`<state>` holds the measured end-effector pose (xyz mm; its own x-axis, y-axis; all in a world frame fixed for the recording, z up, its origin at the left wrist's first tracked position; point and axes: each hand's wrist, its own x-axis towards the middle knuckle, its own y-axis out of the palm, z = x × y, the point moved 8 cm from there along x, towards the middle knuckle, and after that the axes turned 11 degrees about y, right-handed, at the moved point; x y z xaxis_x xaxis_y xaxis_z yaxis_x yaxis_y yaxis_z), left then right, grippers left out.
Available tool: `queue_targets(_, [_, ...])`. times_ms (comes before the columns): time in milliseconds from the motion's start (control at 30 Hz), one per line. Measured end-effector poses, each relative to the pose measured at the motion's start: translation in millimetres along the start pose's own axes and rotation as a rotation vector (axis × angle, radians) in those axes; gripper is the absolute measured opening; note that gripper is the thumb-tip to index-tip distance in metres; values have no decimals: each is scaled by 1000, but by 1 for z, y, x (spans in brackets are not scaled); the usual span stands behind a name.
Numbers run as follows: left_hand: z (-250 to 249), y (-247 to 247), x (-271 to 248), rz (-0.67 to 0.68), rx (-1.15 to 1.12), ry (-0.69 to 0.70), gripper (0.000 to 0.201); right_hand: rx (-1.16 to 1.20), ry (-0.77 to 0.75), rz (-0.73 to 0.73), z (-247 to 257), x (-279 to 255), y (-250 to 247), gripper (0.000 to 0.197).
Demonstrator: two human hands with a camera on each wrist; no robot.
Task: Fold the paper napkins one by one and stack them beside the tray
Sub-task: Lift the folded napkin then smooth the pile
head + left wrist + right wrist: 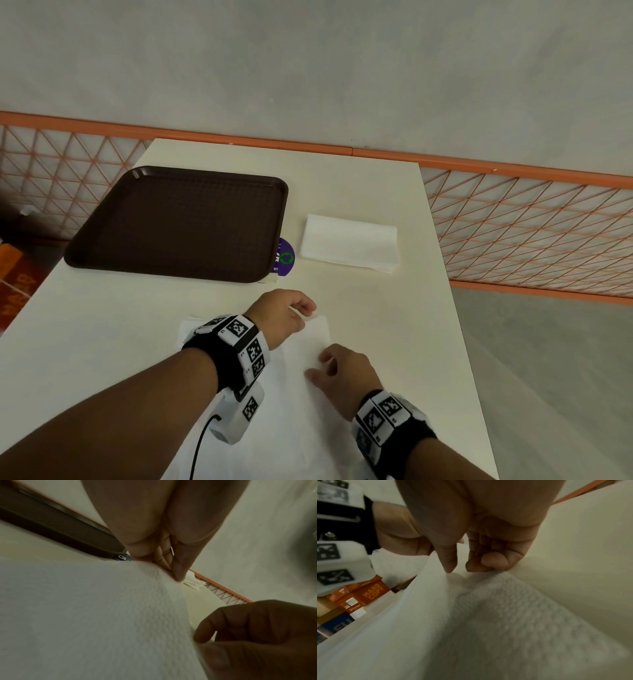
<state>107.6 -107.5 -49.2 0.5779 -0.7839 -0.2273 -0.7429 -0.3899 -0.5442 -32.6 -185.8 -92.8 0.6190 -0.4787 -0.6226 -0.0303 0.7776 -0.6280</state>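
Risk, as we judge it: the thin ply could tear or crease askew if our two pinches pull unevenly, and the lifted flap may drag the sheets beneath.

Our right hand (346, 373) pinches the near edge of the napkin (308, 346). It is white, embossed and limp. Just beyond, our left hand (284, 317) pinches its far corner.

Well ahead of both hands, the folded stack (349, 245) lies beside the tray (178, 222).
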Motion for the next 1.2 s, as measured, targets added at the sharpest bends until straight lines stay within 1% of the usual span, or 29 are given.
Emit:
queue_targets(67, [2,-1,1,-8,1,-3,32,17,-1,-24,2,3,-4,39])
queue_targets(133, [1,-3,1,-17,-11,5,32,16,-1,-73,1,7,-11,48])
queue_targets(200, [-4,-4,2,-15,-72,26,33,23,-21,-110,2,12,-19,56])
queue_targets(267, [-12,-5,2,4,-159,52,34,105,-49,-102,4,18,-28,58])
queue_targets(333, [-20,-8,4,10,-206,72,35,247,-37,-29,5,23,-36,51])
queue_targets(367, [-22,-10,4,6,-203,75,36,274,-32,-6,6,24,-41,45])
queue_targets(400, [-23,-13,5,-1,-184,73,37,268,-58,-20,8,26,-48,34])
queue_targets(467, [-22,-18,6,-15,-125,57,38,179,-119,-81,16,23,-64,7])
queue_targets(533, [-21,-21,6,-12,-86,22,32,91,-193,-104,26,17,-76,19])
queue_targets(567, [-20,-21,6,-2,-89,0,29,82,-205,-95,31,17,-81,16])
queue_targets(600, [-20,-20,5,15,-99,-16,29,82,-232,-99,36,15,-88,9])
queue_targets(633, [-19,-19,4,29,-106,-28,31,81,-247,-99,41,14,-94,7])
queue_targets(700, [-19,-19,3,25,-132,-26,29,129,-261,-111,46,16,-110,10])
queue_targets(767, [-22,-24,5,-21,-178,-1,24,186,-222,-114,45,17,-128,16])
queue_targets(867, [-20,-42,8,-179,-348,-7,23,276,-101,-92,28,16,-146,31])
queue_targets(933, [-15,-54,7,-286,-472,-41,19,442,-14,-54,10,12,-145,38])
queue_targets(967, [-10,-57,6,-328,-498,-69,20,546,20,-25,2,11,-140,38])
queue_targets(1000, [-5,-59,5,-360,-501,-100,23,658,53,19,-3,7,-133,37])
queue_targets(1067, [2,-62,0,-423,-425,-167,26,863,96,132,-8,1,-115,36])
queue_targets(1133, [8,-63,-5,-466,-316,-229,33,974,103,194,-8,-2,-102,39])
queue_targets(1200, [12,-62,-9,-484,-243,-270,35,1044,84,203,-8,-2,-96,40])
